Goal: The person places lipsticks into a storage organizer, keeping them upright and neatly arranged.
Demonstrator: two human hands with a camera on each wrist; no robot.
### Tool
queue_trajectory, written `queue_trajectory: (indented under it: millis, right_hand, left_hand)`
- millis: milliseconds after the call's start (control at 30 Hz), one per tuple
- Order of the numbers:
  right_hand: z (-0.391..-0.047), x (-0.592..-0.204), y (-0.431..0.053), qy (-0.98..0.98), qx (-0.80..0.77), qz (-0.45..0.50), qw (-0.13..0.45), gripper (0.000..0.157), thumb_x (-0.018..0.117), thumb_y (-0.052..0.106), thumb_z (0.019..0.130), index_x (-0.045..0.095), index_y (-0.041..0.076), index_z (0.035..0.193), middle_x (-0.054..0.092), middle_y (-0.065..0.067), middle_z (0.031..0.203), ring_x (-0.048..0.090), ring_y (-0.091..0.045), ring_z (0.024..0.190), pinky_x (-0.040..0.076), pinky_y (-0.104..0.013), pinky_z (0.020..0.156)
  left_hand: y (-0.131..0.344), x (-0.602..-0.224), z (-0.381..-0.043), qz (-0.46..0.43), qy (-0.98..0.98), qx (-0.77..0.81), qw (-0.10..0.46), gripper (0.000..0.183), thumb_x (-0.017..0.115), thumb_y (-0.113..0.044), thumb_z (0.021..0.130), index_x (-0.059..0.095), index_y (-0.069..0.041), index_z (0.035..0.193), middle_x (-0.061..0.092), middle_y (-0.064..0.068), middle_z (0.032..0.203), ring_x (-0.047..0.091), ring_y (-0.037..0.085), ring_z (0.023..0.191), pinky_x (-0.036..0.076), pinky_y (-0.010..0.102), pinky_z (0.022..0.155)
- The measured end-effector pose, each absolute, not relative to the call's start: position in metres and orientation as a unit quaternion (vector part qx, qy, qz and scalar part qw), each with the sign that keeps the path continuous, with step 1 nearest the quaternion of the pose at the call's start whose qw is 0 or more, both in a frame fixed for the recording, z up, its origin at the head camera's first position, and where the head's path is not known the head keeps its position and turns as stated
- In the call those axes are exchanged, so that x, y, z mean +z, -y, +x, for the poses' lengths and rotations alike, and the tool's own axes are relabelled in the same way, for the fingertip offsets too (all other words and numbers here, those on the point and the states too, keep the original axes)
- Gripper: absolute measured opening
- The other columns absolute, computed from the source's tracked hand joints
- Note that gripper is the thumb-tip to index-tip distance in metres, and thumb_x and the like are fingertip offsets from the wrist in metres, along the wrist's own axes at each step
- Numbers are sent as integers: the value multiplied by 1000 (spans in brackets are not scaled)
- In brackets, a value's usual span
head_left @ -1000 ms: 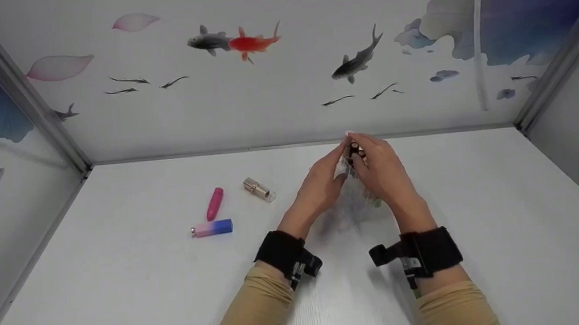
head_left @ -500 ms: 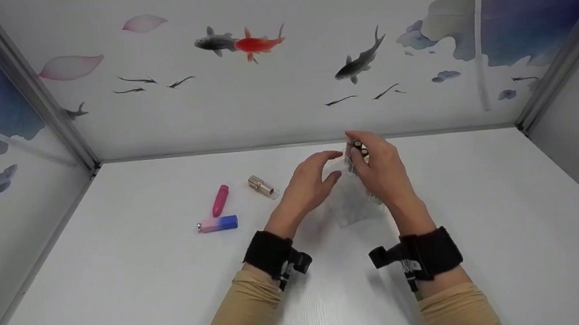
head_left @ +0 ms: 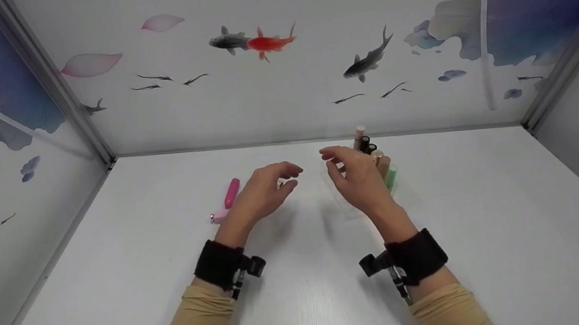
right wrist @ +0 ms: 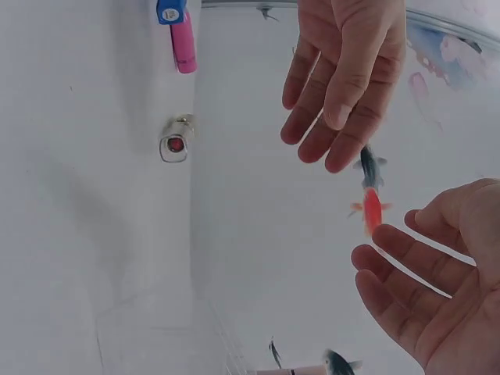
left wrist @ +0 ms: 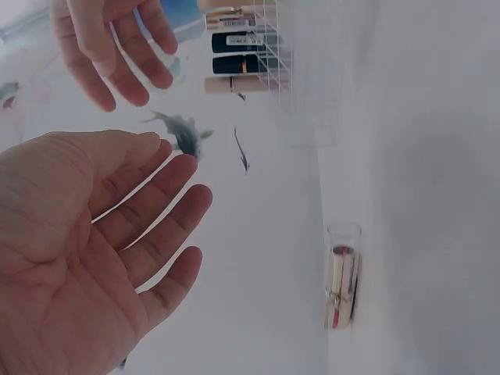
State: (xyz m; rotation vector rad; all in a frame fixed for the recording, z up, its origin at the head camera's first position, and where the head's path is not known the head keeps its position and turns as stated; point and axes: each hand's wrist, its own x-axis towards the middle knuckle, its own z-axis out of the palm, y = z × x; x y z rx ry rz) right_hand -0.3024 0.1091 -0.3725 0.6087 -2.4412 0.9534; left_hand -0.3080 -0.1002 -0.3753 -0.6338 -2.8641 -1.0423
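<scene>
My left hand [head_left: 256, 193] hovers over the table with relaxed fingers and holds nothing. In the left wrist view a gold lipstick [left wrist: 342, 289] with a clear cap lies beyond it; in the head view the hand mostly hides it. A pink tube [head_left: 232, 193] and a pink-and-blue tube [head_left: 219, 217], partly covered, lie left of this hand. My right hand [head_left: 361, 182], loosely bent and holding nothing, is in front of a clear lipstick rack [left wrist: 312, 117]. Several lipsticks stand in the rack, among them a black one [left wrist: 238, 64] and a green one [head_left: 392, 177].
A white table [head_left: 300, 296] spreads under both hands. Behind it rises a wall [head_left: 244, 114] printed with fish, and metal posts [head_left: 79, 112] edge the side panels.
My hands have come apart. The left moved leftward, over the gold lipstick. The right let go of the rack and drew slightly left, uncovering the lipsticks. The head view has shifted a little.
</scene>
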Motion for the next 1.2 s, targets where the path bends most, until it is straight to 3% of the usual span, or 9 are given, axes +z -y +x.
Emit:
queue_trajectory:
  millis: [167, 333, 567, 667, 767, 933, 1200]
  right_hand:
    - [-301, -378, -91, 887, 348, 234, 191, 26, 58, 5, 98, 67, 5, 122, 74, -11, 111, 71, -23, 101, 61, -36, 83]
    - [-297, -382, -70, 886, 355, 264, 136, 25, 59, 8, 99, 67, 5, 122, 73, -11, 113, 71, -24, 101, 61, -38, 83]
    - [-292, -389, -41, 893, 336, 299, -9, 31, 61, 13, 99, 63, 4, 128, 69, -16, 125, 66, -34, 114, 55, -47, 98]
    - [-289, -392, -30, 888, 333, 315, -45, 34, 62, 14, 99, 61, 2, 131, 66, -19, 128, 63, -37, 117, 52, -49, 102]
    - [-286, -394, -18, 885, 325, 327, -62, 37, 63, 14, 98, 60, 1, 133, 65, -20, 132, 60, -36, 123, 49, -49, 107]
    - [-279, -398, 2, 892, 296, 331, -85, 44, 64, 20, 98, 56, 6, 139, 58, -15, 141, 54, -28, 133, 44, -44, 114]
    - [-273, -409, 20, 906, 248, 327, -106, 59, 63, 24, 99, 41, 14, 152, 37, -15, 159, 43, -31, 144, 40, -44, 118]
  left_hand:
    - [127, -379, -304, -190, 927, -324, 21, 28, 61, -18, 100, 66, -15, 128, 70, 3, 125, 63, 21, 120, 50, 41, 106]
    - [149, -382, -304, -159, 943, -293, 9, 30, 61, -17, 100, 64, -13, 129, 69, 6, 126, 63, 25, 122, 50, 45, 106]
    - [185, -388, -309, -88, 966, -241, -26, 31, 58, -19, 101, 62, -8, 130, 63, 16, 130, 59, 31, 123, 48, 48, 107]
    - [199, -385, -307, -67, 974, -212, -49, 33, 60, -18, 98, 61, -4, 128, 58, 21, 136, 56, 33, 122, 47, 50, 108]
    - [210, -382, -304, -34, 979, -183, -84, 39, 66, -16, 94, 57, -3, 129, 54, 23, 137, 54, 32, 115, 49, 51, 105]
    - [218, -382, -298, 1, 977, -166, -136, 48, 76, -13, 87, 55, 0, 128, 57, 22, 124, 55, 29, 103, 52, 49, 98]
    - [217, -390, -302, -16, 973, -167, -155, 31, 71, -7, 90, 62, -1, 119, 66, 15, 112, 59, 25, 98, 53, 44, 94]
